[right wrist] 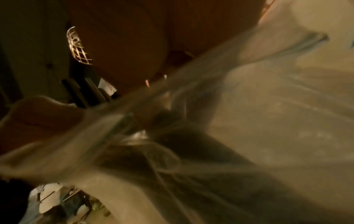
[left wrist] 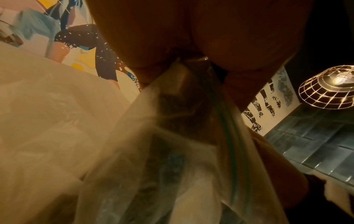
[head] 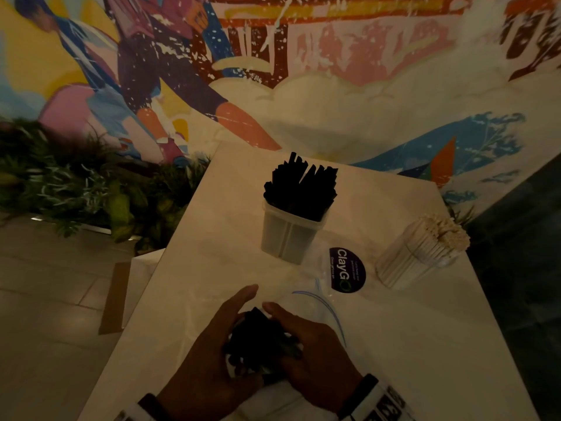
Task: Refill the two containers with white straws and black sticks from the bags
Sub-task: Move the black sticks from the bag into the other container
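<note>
Right now both hands are at the near edge of the white table point(head: 394, 344), cupped around one bundle of black sticks point(head: 258, 338). Left hand point(head: 212, 350) wraps the bundle from the left, fingers curled on it, index finger stretched forward. Right hand point(head: 315, 344) covers it from the right, fingers curled over the top. Bundle sits partly in a clear plastic bag point(head: 321, 302) with a blue zip line, bag lying flat on the table under and just right of the hands. Both wrist views are mostly blurred plastic film close up; right wrist view shows a few dark stick ends poking out past the palm, left wrist view shows the bag's blue-green seal strip running under the hand. Further back on the table, a square translucent container point(head: 288, 235) stands upright, packed with black sticks point(head: 299, 183) fanning out the top. To its right, near the table edge, a clear container point(head: 422, 259) leans, full of white straws point(head: 440, 232). Round dark sticker point(head: 347, 270) on the table between the two containers. Painted mural point(head: 273, 56) on the wall behind, plants point(head: 76, 183) at left below the table level.
</note>
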### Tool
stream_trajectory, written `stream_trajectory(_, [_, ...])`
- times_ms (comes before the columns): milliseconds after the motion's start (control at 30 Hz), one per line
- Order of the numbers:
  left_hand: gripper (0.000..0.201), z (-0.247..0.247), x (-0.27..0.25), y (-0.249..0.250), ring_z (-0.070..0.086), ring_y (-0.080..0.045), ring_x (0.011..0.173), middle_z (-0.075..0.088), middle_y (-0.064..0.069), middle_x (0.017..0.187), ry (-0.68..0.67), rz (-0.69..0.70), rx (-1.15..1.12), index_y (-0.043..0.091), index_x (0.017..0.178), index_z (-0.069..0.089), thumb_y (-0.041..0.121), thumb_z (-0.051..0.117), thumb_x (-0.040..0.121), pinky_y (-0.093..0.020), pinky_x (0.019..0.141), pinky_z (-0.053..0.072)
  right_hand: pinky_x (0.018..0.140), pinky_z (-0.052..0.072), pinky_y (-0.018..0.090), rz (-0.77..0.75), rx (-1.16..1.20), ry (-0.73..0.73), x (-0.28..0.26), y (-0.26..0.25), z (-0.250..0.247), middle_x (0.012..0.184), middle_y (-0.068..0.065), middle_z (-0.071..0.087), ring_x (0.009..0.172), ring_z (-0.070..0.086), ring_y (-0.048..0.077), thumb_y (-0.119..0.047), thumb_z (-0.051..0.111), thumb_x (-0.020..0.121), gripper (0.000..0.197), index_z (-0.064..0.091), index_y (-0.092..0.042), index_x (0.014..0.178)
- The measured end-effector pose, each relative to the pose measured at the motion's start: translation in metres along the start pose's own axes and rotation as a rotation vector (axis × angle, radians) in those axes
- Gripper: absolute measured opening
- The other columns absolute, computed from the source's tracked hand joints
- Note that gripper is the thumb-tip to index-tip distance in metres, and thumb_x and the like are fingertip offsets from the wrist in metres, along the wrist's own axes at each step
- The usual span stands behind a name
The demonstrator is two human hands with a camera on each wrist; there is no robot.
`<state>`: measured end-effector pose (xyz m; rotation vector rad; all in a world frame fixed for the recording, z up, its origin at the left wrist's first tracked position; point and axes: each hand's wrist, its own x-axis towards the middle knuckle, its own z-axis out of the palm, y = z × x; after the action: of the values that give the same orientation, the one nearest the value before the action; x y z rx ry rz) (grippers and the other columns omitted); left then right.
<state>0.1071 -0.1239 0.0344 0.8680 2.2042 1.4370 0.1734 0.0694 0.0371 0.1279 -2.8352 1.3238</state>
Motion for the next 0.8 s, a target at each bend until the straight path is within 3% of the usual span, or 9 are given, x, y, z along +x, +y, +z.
stream_trajectory(100, [0.096, 0.004, 0.002, 0.005, 0.052, -0.003, 0.12, 0.054, 0.015, 0.132, 0.035, -0.011, -0.112, 0.051, 0.136, 0.03, 0.054, 0.084, 0.056, -0.031, 0.1, 0.047, 0.095, 0.049, 0.024, -0.037, -0.023, 0.086, -0.002, -0.002, 0.001, 0.121, -0.007, 0.065, 0.11, 0.06, 0.008, -0.054, 0.056, 0.083, 0.052, 0.03, -0.07, 0.125])
stream_trajectory(200, [0.074, 0.007, 0.003, 0.009, 0.059, 0.0, 0.109, 0.058, 0.022, 0.122, 0.123, 0.022, -0.108, 0.05, 0.123, 0.047, 0.066, 0.077, 0.058, -0.023, 0.09, 0.052, 0.087, 0.048, 0.012, -0.024, 0.023, 0.164, -0.002, -0.001, 0.004, 0.112, -0.013, 0.067, 0.101, 0.061, 0.0, -0.04, 0.058, 0.081, 0.052, 0.04, -0.048, 0.13])
stream_trajectory(267, [0.062, 0.008, 0.004, 0.011, 0.063, 0.0, 0.1, 0.062, 0.022, 0.114, 0.152, 0.033, -0.086, 0.048, 0.116, 0.054, 0.062, 0.077, 0.06, -0.024, 0.083, 0.054, 0.073, 0.044, 0.006, 0.026, 0.041, 0.164, -0.003, 0.0, 0.003, 0.091, -0.023, 0.066, 0.086, 0.061, -0.003, -0.046, 0.059, 0.08, 0.029, 0.054, -0.044, 0.109])
stream_trajectory(300, [0.057, 0.009, 0.004, 0.01, 0.064, -0.001, 0.098, 0.064, 0.021, 0.112, 0.164, 0.039, -0.077, 0.045, 0.112, 0.057, 0.055, 0.079, 0.061, -0.025, 0.081, 0.054, 0.066, 0.041, 0.006, 0.052, 0.054, 0.162, -0.003, 0.0, 0.002, 0.079, -0.026, 0.062, 0.077, 0.06, -0.004, -0.049, 0.058, 0.079, 0.015, 0.056, -0.043, 0.093])
stream_trajectory(367, [0.046, 0.009, 0.004, 0.009, 0.065, 0.0, 0.097, 0.065, 0.02, 0.11, 0.18, 0.049, -0.059, 0.04, 0.106, 0.061, 0.042, 0.077, 0.063, -0.025, 0.079, 0.055, 0.061, 0.038, 0.006, 0.069, 0.083, 0.174, -0.004, 0.0, -0.001, 0.071, -0.025, 0.059, 0.067, 0.057, -0.006, -0.044, 0.06, 0.08, 0.009, 0.052, -0.044, 0.084])
stream_trajectory(567, [0.036, 0.007, 0.004, 0.013, 0.066, -0.001, 0.088, 0.066, 0.022, 0.104, 0.206, 0.02, -0.023, 0.039, 0.096, 0.061, 0.037, 0.07, 0.061, -0.02, 0.073, 0.053, 0.066, 0.055, 0.03, 0.123, 0.247, 0.246, -0.002, -0.002, -0.011, 0.078, -0.005, 0.067, 0.072, 0.065, 0.012, -0.001, 0.054, 0.082, 0.032, 0.057, -0.032, 0.074])
stream_trajectory(667, [0.034, 0.007, 0.004, 0.014, 0.067, -0.003, 0.087, 0.067, 0.019, 0.103, 0.216, 0.011, -0.037, 0.036, 0.096, 0.061, 0.038, 0.07, 0.063, -0.023, 0.072, 0.053, 0.06, 0.052, 0.02, 0.185, 0.37, 0.274, -0.001, -0.002, -0.018, 0.081, 0.006, 0.068, 0.069, 0.065, 0.014, 0.012, 0.047, 0.075, 0.037, 0.054, -0.024, 0.067])
stream_trajectory(733, [0.034, 0.007, 0.005, 0.013, 0.066, -0.004, 0.086, 0.067, 0.019, 0.103, 0.217, 0.005, -0.034, 0.036, 0.095, 0.061, 0.038, 0.069, 0.063, -0.026, 0.071, 0.053, 0.061, 0.054, 0.026, 0.199, 0.366, 0.262, 0.0, 0.005, -0.017, 0.079, 0.01, 0.067, 0.07, 0.065, 0.017, 0.006, 0.048, 0.074, 0.029, 0.052, -0.022, 0.065])
stream_trajectory(800, [0.033, 0.007, 0.005, 0.014, 0.066, -0.005, 0.084, 0.067, 0.019, 0.101, 0.215, 0.001, -0.022, 0.037, 0.095, 0.061, 0.039, 0.068, 0.063, -0.027, 0.071, 0.053, 0.071, 0.054, 0.046, 0.21, 0.342, 0.219, -0.001, 0.013, -0.01, 0.076, 0.012, 0.065, 0.075, 0.064, 0.026, -0.006, 0.05, 0.079, 0.027, 0.051, -0.026, 0.061])
